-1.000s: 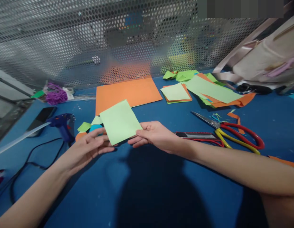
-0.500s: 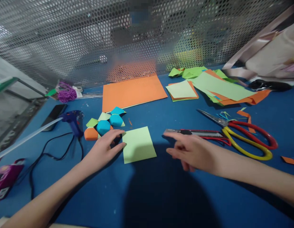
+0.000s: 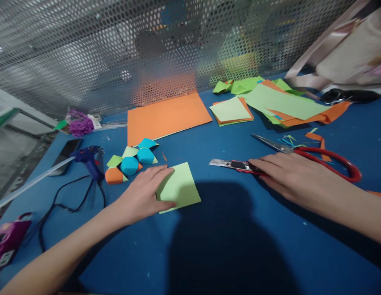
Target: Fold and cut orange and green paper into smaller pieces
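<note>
A light-green paper square [image 3: 181,184] lies flat on the blue table. My left hand [image 3: 144,194] presses on its left side, thumb and fingers spread apart, the thumb along the lower edge. To the right is a red utility knife [image 3: 238,164], its blade pointing left. My right hand [image 3: 282,172] is closed over the knife's handle from above, hiding most of it; the knife still lies on the table. Scissors [image 3: 334,157] with a red handle lie just behind and under that hand, their other handle hidden. Folded blue, green and orange paper pieces [image 3: 129,165] sit beyond my left hand.
Orange sheets [image 3: 168,116], a stack of paper squares [image 3: 231,110] and loose paper offcuts [image 3: 288,104] lie along the perforated metal panel [image 3: 116,53]. At left are a glue gun [image 3: 90,162] with its cord, a phone [image 3: 67,155], purple yarn [image 3: 81,123] and a purple box [image 3: 12,239].
My right hand has moved right, from beside the blade onto the knife's handle. My left hand has slid further onto the green square. The view has shifted slightly.
</note>
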The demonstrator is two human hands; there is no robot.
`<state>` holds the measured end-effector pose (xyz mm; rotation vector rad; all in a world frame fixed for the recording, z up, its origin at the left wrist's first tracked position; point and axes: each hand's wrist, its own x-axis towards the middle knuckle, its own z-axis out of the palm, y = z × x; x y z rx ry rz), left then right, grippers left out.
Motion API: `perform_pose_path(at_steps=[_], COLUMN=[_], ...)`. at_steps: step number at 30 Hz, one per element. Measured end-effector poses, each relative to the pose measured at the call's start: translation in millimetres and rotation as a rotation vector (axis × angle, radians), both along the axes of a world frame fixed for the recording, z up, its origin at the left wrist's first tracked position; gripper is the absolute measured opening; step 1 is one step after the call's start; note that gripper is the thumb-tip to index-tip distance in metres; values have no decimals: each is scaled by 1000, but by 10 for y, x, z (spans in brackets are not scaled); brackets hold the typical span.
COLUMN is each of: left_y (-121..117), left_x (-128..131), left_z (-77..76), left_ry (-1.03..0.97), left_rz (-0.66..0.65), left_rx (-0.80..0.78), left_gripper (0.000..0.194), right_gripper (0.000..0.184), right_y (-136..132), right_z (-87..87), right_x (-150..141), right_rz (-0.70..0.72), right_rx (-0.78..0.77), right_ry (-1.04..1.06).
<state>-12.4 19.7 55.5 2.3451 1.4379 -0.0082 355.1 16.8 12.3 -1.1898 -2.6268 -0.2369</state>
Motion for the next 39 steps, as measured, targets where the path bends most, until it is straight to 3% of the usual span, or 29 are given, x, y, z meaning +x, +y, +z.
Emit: perform_pose_path(at_steps=[6, 12, 17, 22, 26, 34, 39], left_y=[-97, -234, -312, -316, -345, -443, -472], left_x=[-146, -110, -74, -87, -112, -102, -282], left_z=[-127, -140, -162, -164, -125, 14, 34], left_ry=[-7, -50, -205, -325, -292, -213, -194], left_rz=[-160, -262, -336, -355, -374, -416, -509], left_rx=[198, 486, 641, 629, 685, 732, 664], left_gripper=[78, 69, 66, 41, 19, 18, 18], right_gripper=[33, 30, 29, 28, 28, 28, 31], right_y=[-66, -113, -126, -136, -150, -240, -263], right_z=[112, 80, 58, 44, 48, -11, -61], right_x=[-111, -185, -239, -284, -306, -334, -347], right_rz=[-61, -36, -10, -13, 13, 65, 141], right_rx=[-29, -146, -185, -175, -138, -94, -74], right_ry=[126, 338, 375, 390, 414, 363, 351])
